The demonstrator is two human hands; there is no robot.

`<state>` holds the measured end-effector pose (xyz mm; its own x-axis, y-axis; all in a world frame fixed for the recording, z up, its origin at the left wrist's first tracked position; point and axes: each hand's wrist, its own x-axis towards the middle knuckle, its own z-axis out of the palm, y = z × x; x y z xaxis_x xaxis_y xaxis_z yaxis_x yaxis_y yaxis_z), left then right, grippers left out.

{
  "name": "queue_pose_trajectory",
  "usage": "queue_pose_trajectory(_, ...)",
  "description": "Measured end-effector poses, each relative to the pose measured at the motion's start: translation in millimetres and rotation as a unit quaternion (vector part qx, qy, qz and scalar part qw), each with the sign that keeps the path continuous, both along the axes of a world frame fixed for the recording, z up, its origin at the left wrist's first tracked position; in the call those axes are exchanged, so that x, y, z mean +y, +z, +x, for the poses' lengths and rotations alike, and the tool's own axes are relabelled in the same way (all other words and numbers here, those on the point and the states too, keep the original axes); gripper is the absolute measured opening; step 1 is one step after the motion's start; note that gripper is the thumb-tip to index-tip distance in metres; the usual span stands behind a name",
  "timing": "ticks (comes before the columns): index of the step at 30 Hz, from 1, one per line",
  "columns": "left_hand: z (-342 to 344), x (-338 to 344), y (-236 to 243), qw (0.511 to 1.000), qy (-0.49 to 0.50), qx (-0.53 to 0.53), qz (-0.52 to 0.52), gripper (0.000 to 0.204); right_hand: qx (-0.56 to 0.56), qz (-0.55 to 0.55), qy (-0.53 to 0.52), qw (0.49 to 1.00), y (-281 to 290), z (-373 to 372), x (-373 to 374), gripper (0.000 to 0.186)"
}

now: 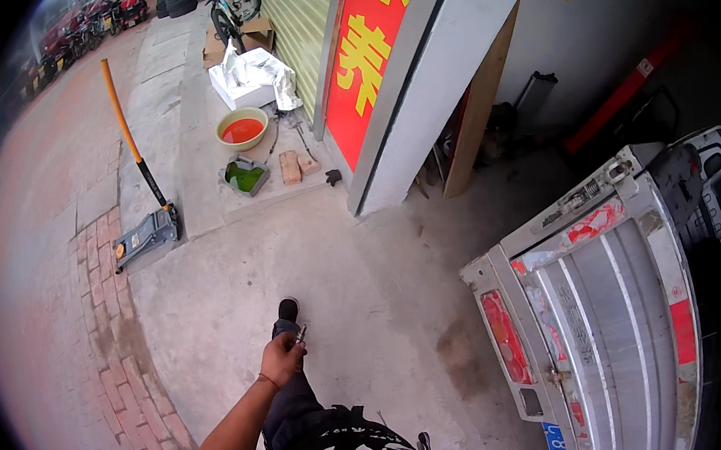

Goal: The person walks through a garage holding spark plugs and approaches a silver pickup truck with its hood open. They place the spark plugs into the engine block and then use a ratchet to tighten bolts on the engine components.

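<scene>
Over conc. (336, 245) | L hand (281, 359) holds 1 metal pc. (301, 336) | 1 jack (149, 234)

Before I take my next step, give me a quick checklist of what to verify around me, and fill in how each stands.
1. Left hand gripping the small metallic object: ok, fingers closed on it; exact kind cannot tell.
2. Right hand free: cannot tell, out of view.
3. Blue-grey floor jack with orange-and-black handle apart from the black shoe: ok, ahead to the left.
4. Round cream basin with orange-red contents covered: not ok, open on top.
5. Grey angular tray with green contents covered: not ok, open too.
6. Worn silver-grey metal truck bed apart from your legs: ok, off to the right.
</scene>
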<state>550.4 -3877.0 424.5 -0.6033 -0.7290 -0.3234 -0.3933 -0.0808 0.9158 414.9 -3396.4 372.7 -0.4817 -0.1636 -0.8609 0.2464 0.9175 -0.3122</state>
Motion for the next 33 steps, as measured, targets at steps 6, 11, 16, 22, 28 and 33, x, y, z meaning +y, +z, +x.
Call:
queue_pose_trajectory(6, -330.6, -164.5, 32.1, 0.968, -0.248, -0.024, -0.027, 0.025, 0.028, -0.011, -0.191, 0.981, 16.4, -139.8, -178.9, 0.037)
queue_pose_trajectory(11, -608.8, -176.5, 63.7, 0.869, -0.49, 0.031, -0.056, 0.022, -0.015, -0.008, -0.333, 0.943, 32.3, -226.1, -276.6, 0.036)
queue_pose_trajectory(16, -877.0, -164.3, 26.1, 0.835, -0.538, 0.002, -0.117, 0.023, -0.018, -0.006, -0.439, 0.899, 2.3, -374.9, -339.8, 0.035)
queue_pose_trajectory(22, -1098.8, -182.6, -11.5, 0.813, -0.521, -0.248, -0.071, 0.02, 0.013, -0.007, -0.475, 0.88, 35.8, -616.5, -346.6, 0.034)
queue_pose_trajectory(28, -1322.1, -151.7, 17.4, 0.839, -0.488, -0.229, -0.08, 0.015, 0.09, -0.053, -0.488, 0.867, 86.1, -942.7, -275.1, 0.033)
queue_pose_trajectory(33, -1532.0, -127.5, 25.0, 0.829, -0.491, -0.262, -0.06, 0.025, 0.127, -0.041, -0.491, 0.861, 68.7, -1208.2, -214.5, 0.032)
